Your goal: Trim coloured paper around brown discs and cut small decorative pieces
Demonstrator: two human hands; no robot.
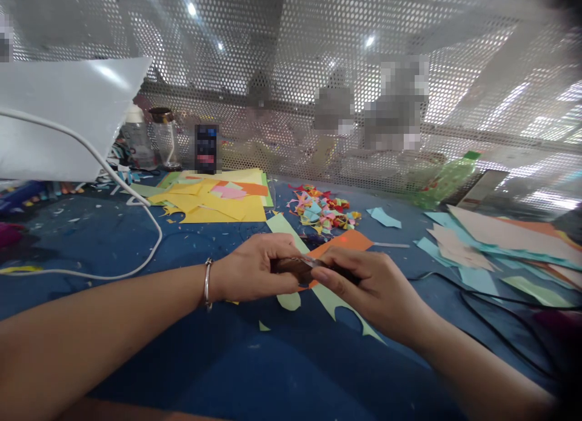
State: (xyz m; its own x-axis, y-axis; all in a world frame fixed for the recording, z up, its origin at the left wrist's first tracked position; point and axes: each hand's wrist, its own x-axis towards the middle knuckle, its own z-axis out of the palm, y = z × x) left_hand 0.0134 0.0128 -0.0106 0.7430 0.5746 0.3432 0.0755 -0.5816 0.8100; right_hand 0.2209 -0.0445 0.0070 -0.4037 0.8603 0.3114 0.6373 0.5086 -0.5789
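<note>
My left hand (259, 266) and my right hand (368, 285) meet above the blue table (273, 372). Both pinch a small dark brown piece (295, 265) held between their fingertips; what it is I cannot make out. My left wrist wears a thin metal bangle (208, 283). Under the hands lie a pale green paper strip (327, 294) with cut notches and an orange sheet (348, 242). A heap of small multicoloured paper scraps (321, 210) lies just behind.
Yellow and orange sheets (218, 203) are stacked at the back left. A white cable (136, 209) loops across the left, black cables (491, 312) across the right. Light blue and beige offcuts (477, 245) cover the right. Bottles (136, 139) and a perforated metal screen (318, 76) stand behind.
</note>
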